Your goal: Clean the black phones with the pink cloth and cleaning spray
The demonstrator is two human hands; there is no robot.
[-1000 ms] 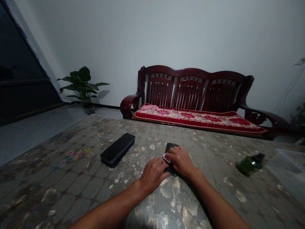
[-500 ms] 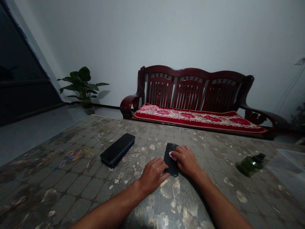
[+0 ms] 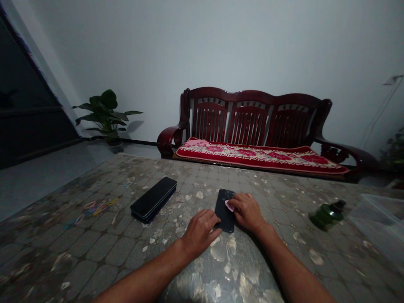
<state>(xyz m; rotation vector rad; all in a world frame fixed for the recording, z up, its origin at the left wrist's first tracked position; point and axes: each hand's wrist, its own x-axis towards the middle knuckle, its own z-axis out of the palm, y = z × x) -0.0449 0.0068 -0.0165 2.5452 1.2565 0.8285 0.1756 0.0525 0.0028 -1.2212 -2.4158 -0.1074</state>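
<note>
A black smartphone (image 3: 225, 214) lies flat on the table in front of me, its far end spotted with small marks. My left hand (image 3: 202, 229) grips the phone's lower left edge, thumb near the bottom corner. Over its right side, my right hand (image 3: 248, 211) pinches a small pink cloth (image 3: 230, 205) against the phone's surface; most of the cloth is hidden under the fingers. To the left, a stack of dark phones (image 3: 154, 199) rests on the table.
Colourful rubber bands (image 3: 94, 209) lie at the left of the patterned table (image 3: 104, 242). On the right stand a green spray bottle (image 3: 328, 215) and a clear plastic box (image 3: 375, 219). Beyond the table are a wooden bench (image 3: 246, 122) and a potted plant (image 3: 109, 111).
The whole view has shifted slightly, so everything sits a little further left. Both hands keep nearly the same places on the phone, the pink cloth still under the right fingers.
</note>
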